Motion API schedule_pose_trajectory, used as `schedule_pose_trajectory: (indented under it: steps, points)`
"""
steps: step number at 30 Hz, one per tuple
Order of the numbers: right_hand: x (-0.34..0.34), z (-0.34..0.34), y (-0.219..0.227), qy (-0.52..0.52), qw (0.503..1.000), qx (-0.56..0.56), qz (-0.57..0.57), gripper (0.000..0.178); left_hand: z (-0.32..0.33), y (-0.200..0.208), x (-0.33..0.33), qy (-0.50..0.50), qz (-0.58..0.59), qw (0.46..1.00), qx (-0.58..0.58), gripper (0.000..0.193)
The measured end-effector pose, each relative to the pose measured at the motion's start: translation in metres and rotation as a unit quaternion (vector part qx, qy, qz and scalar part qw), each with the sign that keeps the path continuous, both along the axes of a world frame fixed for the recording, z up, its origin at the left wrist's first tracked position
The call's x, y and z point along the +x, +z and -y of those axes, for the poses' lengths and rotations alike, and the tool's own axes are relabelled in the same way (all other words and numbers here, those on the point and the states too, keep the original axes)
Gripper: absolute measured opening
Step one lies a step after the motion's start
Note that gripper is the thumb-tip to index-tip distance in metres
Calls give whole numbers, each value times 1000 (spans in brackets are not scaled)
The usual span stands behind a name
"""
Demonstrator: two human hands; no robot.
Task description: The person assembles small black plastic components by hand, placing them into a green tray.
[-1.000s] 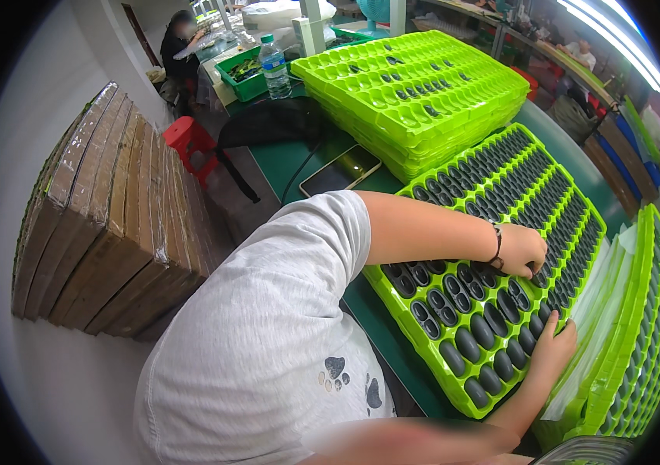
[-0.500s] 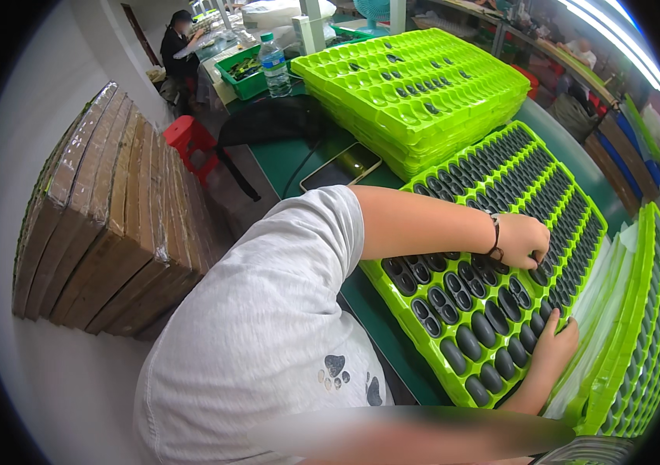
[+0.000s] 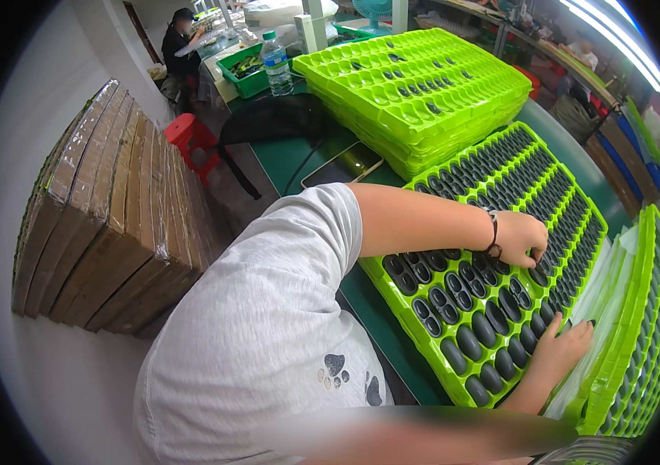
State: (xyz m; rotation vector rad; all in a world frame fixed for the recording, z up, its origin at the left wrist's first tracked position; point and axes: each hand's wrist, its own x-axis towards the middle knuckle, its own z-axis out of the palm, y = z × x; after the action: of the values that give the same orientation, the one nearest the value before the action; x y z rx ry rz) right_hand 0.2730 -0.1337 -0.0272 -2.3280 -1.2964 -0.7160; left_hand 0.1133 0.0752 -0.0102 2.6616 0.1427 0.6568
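A bright green moulded tray (image 3: 423, 364) lies in front of me, its rows of pockets filled with dark oval pieces (image 3: 468, 342). Some pieces show a smooth domed face, others a hollow side with two openings. My left hand (image 3: 520, 239), a dark bracelet at its wrist, reaches across the tray. Its fingers are curled down and pinched at a dark piece in a middle row, partly hidden beneath them. By the tray's right edge is my right hand (image 3: 561, 355), thumb apart from the fingers. A small dark piece (image 3: 592, 322) shows at its fingertips, seemingly held there.
More filled green trays (image 3: 630, 333) stand tilted at the right, with white sheets beside them. A stack of green trays (image 3: 415, 93) sits beyond. A phone (image 3: 343, 166), black bag (image 3: 272, 120) and water bottle (image 3: 276, 66) are on the table. Flattened cardboard (image 3: 97, 209) and a red stool (image 3: 190, 139) stand left.
My right hand has shifted a little right, off the tray's edge, its fingers more extended, and a small dark piece now shows at the fingertips. My left hand has barely moved.
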Motion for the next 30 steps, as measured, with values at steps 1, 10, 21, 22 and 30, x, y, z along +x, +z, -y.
schedule_pose_trajectory:
  steps: [1,10,21,22,30]
  points:
    - [-3,0,3,2,1000,26,5,43,0,0,0,0,0,1000,0,15]
    - [2,4,3,145,971,171,-88,13,-3,0,8,-29,11,1000,-3,19]
    - [10,-3,-15,110,973,115,-167,12,6,5,5,-49,-58,997,5,14]
    - [7,-2,-14,107,973,114,-168,12,7,4,5,-51,-58,997,3,14]
    - [13,-3,-17,121,970,92,-191,24,4,11,3,-76,-111,986,97,12]
